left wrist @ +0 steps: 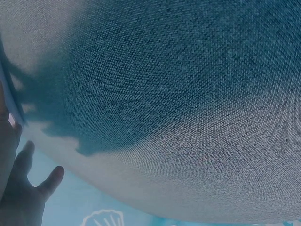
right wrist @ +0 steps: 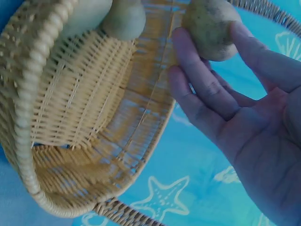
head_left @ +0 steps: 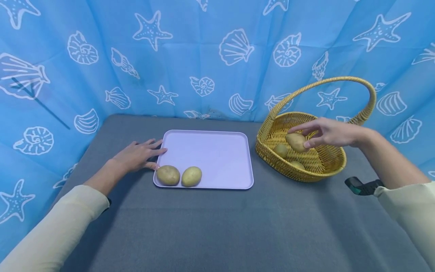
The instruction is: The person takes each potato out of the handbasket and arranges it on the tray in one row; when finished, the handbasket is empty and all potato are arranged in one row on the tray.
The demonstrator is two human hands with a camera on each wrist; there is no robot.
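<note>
Under r. wrist cam: potato (right wrist: 210, 28) pinched.

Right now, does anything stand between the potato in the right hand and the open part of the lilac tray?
Only the yellow wicker basket's rim, on the tray side. The right hand pinches the brown potato above the basket. The lilac plastic tray is bare there; its two potatoes lie at the front left.

Lilac tray (head_left: 217, 151), yellow wicker basket (head_left: 272, 151)
</note>
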